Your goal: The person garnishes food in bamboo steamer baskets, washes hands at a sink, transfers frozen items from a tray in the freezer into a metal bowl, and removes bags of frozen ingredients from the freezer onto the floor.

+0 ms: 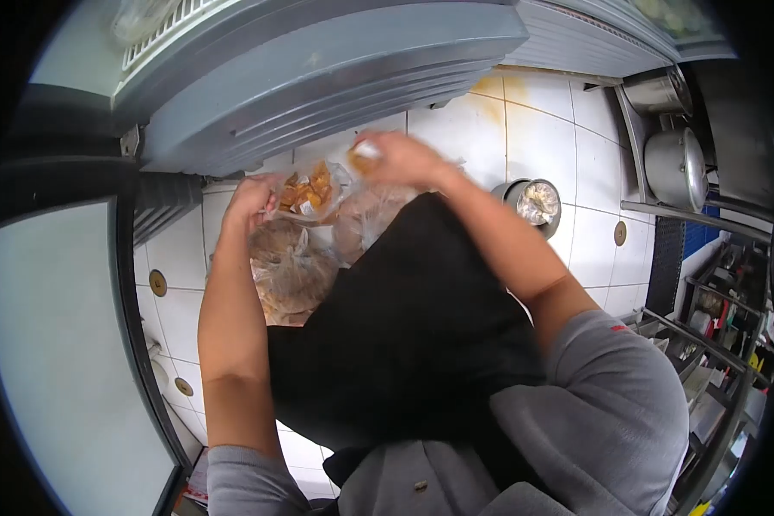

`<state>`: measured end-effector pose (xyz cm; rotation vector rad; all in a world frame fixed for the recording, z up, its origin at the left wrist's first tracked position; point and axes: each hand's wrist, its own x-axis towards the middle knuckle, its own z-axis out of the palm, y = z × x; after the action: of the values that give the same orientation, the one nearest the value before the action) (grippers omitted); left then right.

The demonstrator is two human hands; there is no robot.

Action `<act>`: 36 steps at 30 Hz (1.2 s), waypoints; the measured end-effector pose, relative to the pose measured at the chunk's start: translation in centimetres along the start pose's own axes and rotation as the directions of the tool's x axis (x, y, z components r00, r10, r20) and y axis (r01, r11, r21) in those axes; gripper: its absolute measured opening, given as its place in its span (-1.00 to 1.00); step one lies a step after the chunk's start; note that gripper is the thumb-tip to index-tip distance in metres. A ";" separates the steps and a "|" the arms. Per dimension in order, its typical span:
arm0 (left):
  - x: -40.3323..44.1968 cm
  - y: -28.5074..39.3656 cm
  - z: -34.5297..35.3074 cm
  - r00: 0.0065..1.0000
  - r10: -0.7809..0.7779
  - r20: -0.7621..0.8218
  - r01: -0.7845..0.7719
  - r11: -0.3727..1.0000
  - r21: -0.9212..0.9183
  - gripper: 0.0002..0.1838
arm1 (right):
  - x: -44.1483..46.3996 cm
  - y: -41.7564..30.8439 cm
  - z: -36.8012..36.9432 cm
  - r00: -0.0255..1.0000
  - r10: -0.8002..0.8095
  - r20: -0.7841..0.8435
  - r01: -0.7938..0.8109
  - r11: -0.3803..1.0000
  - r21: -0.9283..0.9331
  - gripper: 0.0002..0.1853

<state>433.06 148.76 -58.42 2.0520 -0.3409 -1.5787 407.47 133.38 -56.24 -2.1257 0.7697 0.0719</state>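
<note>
My left hand (251, 199) pinches the edge of a clear plastic bag (340, 182), holding its mouth apart. Inside lie orange-brown pieces or small packets (310, 191), with a bit of white among them. To the right of the bag's mouth, my right hand (400, 158) is closed around a small orange-brown packet with a white patch (366, 152); motion smears both. Close below, a tied clear bag of brownish food (292, 267) rests beside another bag of pinkish contents (374, 215). My black apron hides part of these bags.
A grey refrigerator (335, 64) stands directly ahead, its glass door (60, 344) swung out at left. On the white tile floor (542, 129) sits a metal pot (537, 205) with a bag inside. A shelf at right carries lidded pots (675, 168); cluttered racks (714, 370) stand lower right.
</note>
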 end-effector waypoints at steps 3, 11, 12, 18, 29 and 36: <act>1.1 -0.4 -0.2 1.000 0.006 0.030 -0.004 0.998 -0.057 -0.68 | -0.3 8.3 -3.0 0.983 0.180 -0.030 -0.182 0.972 -0.149 -0.36; 0.3 -0.1 -0.4 0.999 0.047 -0.004 -0.047 0.999 -0.019 -0.67 | 2.1 20.9 3.2 0.923 0.152 0.355 0.063 0.849 -0.525 -0.45; 0.3 0.0 -0.6 0.998 0.062 0.013 -0.062 0.998 -0.005 -0.67 | 2.2 20.3 3.2 0.920 0.192 0.342 0.076 0.769 -0.635 -0.47; 0.6 -0.2 -2.2 0.980 0.193 0.045 -0.195 0.900 0.391 -0.60 | 1.3 11.5 1.2 0.890 0.269 0.369 0.248 0.395 -0.885 -0.49; -4.1 1.8 -1.8 0.994 -0.105 -0.042 0.086 0.455 0.886 -0.55 | 0.7 -3.9 10.7 0.994 -0.002 0.108 0.011 0.997 -0.076 -0.72; -8.5 0.1 2.4 0.979 0.133 0.152 -0.084 0.953 -0.291 -0.43 | -3.7 -8.9 7.6 0.798 -0.601 -0.043 0.586 0.791 -0.174 -0.88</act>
<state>428.36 152.34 -51.85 1.6603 -0.2667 -1.6351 411.00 144.82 -53.59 -2.4411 0.1107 -0.3233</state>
